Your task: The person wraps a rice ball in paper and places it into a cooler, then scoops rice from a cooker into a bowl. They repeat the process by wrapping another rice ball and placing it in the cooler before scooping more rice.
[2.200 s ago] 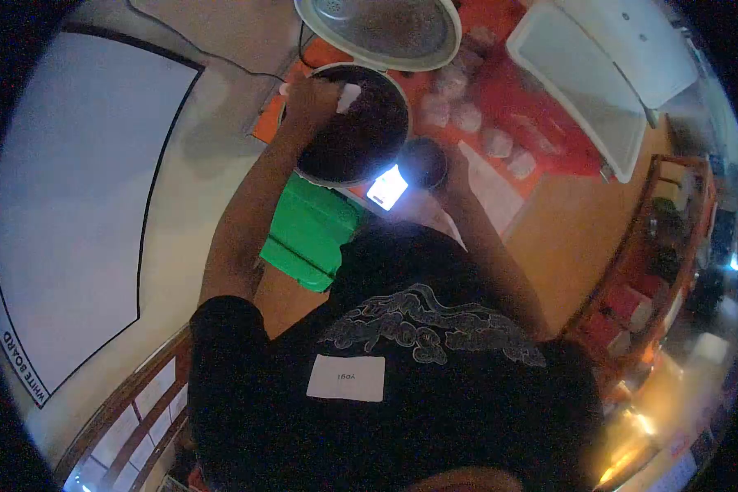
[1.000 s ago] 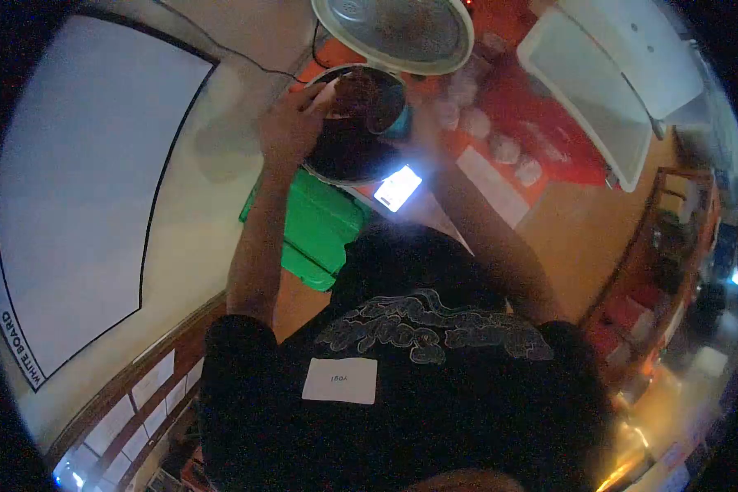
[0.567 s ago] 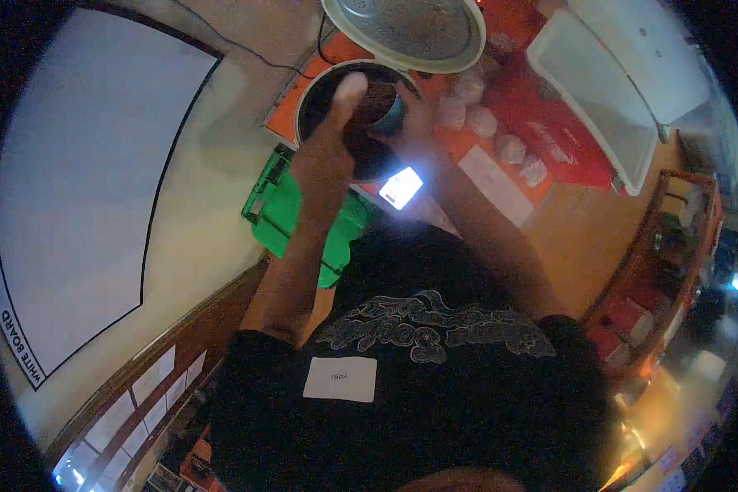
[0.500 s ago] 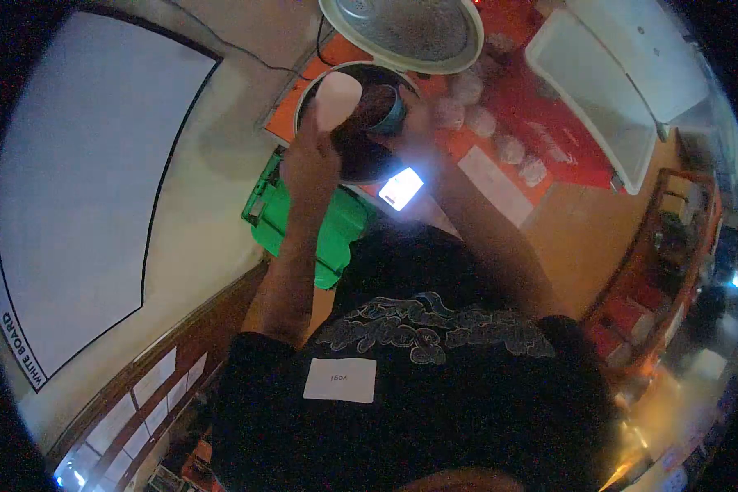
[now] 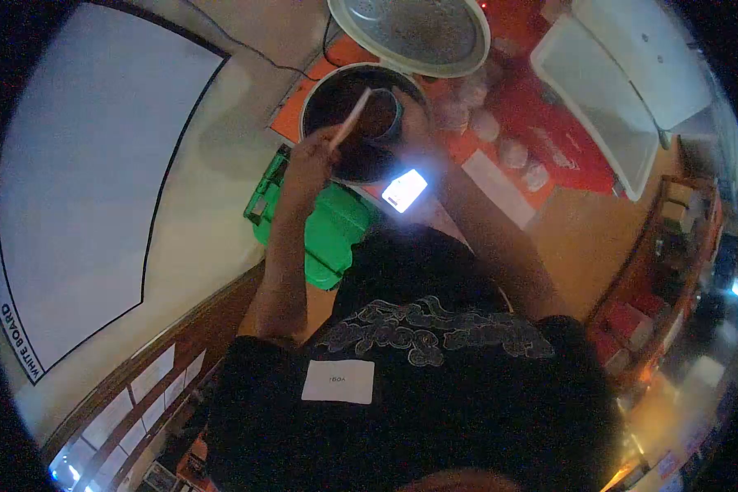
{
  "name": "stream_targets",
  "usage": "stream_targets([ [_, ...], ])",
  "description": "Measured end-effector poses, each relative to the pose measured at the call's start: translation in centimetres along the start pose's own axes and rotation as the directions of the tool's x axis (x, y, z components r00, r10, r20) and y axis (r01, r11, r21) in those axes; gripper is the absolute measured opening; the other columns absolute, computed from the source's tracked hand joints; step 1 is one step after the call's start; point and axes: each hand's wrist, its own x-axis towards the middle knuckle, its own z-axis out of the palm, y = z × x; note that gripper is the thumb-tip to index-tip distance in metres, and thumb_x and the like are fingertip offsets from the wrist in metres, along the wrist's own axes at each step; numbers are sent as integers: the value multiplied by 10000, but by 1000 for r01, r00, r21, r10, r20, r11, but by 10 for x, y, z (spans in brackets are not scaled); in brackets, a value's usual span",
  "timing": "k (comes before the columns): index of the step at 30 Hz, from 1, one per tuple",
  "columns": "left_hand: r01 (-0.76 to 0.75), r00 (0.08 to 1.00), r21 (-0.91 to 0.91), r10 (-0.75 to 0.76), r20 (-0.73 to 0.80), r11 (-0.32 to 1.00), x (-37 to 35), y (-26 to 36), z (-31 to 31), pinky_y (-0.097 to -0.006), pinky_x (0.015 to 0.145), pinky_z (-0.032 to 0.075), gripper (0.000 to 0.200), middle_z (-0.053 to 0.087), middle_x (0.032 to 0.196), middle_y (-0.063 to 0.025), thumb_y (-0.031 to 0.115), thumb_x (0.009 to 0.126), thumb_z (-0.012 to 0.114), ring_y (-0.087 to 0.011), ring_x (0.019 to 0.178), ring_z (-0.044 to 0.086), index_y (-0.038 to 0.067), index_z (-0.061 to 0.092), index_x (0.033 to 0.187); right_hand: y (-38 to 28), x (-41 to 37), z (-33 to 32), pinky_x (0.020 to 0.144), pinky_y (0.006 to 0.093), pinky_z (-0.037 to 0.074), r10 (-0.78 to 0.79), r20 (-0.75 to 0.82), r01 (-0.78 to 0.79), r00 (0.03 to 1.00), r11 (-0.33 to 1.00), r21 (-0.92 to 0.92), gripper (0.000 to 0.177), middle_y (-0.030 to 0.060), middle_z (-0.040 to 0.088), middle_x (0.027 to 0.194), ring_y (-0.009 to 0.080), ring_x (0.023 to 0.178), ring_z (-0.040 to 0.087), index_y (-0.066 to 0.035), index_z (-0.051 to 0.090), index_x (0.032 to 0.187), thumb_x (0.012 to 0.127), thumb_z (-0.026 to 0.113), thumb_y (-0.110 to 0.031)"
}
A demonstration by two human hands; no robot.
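Observation:
A pale flat rice paddle [image 5: 351, 121] is in my left hand [image 5: 312, 160], its blade turned edge-on above the rice cooker [image 5: 305, 116]. My right hand [image 5: 416, 127] grips a blue cup [image 5: 397, 125] tilted within the cooker's mouth. Something brown and grainy shows in the cup, too dim to name. Dark brown contents fill part of the pot. The cooker's lid [image 5: 418, 37] stands open behind it. Close to my right wrist glows a bright rectangular screen [image 5: 404, 190].
Several round clear-wrapped bundles [image 5: 512, 153] lie on the red and orange tabletop [image 5: 566, 156], beside a white sheet [image 5: 498, 189]. At the right is a large white bin [image 5: 594, 98]. A green plastic container [image 5: 336, 234] sits left, near the wall's whiteboard [image 5: 98, 189].
The paddle has turned from showing its broad face to edge-on, its blade now nearer the cup. The cup's opening now faces more toward me.

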Motion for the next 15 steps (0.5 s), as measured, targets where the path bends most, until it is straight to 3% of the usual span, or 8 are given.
stream_targets([
  [1, -3, 1000, 2, 3, 3, 1000, 0, -4, -5, -374, 698, 510, 353, 635, 815, -121, 51, 890, 472, -253, 688, 611, 75, 592, 1221, 2, 5, -6, 840, 396, 512, -94, 36, 98, 995, 991, -95, 367, 79, 640, 1019, 237, 911, 625, -81, 592, 1120, 934, 447, -362],
  [2, 17, 1000, -245, -11, 24, 969, 3, -10, -10, -354, 654, 492, 348, 588, 767, -92, 57, 896, 474, -224, 635, 556, 73, 592, 1222, -2, 6, -5, 824, 385, 519, -187, 82, 200, 979, 962, -186, 349, 88, 642, 1005, 244, 898, 631, -68, 589, 1110, 912, 462, -326],
  [4, 42, 998, -476, -18, 54, 878, 12, -22, -4, -334, 611, 475, 342, 540, 720, -62, 63, 902, 475, -195, 583, 500, 72, 591, 1224, -3, -1, -7, 816, 374, 522, -203, 124, 214, 971, 973, -90, 342, 95, 640, 1006, 250, 900, 633, -61, 586, 1106, 883, 473, -296],
  [6, -446, 880, 169, 465, -94, 879, 22, -32, 11, -382, 630, 509, 339, 635, 828, -121, 54, 880, 480, -267, 648, 610, 80, 602, 1195, -6, -8, 1, 808, 364, 525, -208, 171, 211, 963, 978, 5, 340, 103, 638, 1007, 256, 901, 635, -54, 583, 1101, 854, 485, -266],
  [9, -492, 784, 424, 599, -163, 761, -1, -24, 44, -434, 709, 523, 362, 664, 992, -200, 24, 847, 477, -346, 822, 672, 87, 607, 1178, -4, -1, 5, 817, 373, 529, -125, 8, 123, 992, 986, 116, 336, 105, 643, 1013, 243, 914, 638, -56, 583, 1097, 838, 486, -246],
  [11, -477, 837, 348, 538, -102, 807, -8, -19, 43, -483, 794, 504, 408, 612, 1137, -250, -12, 818, 459, -393, 993, 630, 108, 609, 1178, -1, 2, 2, 821, 378, 528, -198, 22, 198, 980, 980, -1, 342, 95, 639, 986, 237, 923, 637, -56, 572, 1106, 842, 512, -265],
  [14, -444, 877, 349, 481, -22, 825, 1, -27, 37, -408, 865, 498, 396, 661, 1070, -167, -22, 838, 467, -355, 955, 646, 57, 580, 1210, -11, -18, 11, 826, 387, 525, -172, -66, 174, 983, 984, 25, 333, 101, 648, 974, 239, 898, 644, -56, 584, 1083, 840, 541, -280],
  [15, -477, 866, 210, 497, -52, 853, 6, -29, 31, -381, 733, 494, 360, 643, 969, -131, -1, 870, 461, -286, 806, 616, 61, 589, 1200, -11, -15, 11, 826, 387, 525, -172, -62, 173, 983, 985, 22, 333, 101, 648, 974, 239, 898, 644, -56, 584, 1083, 840, 541, -280],
])
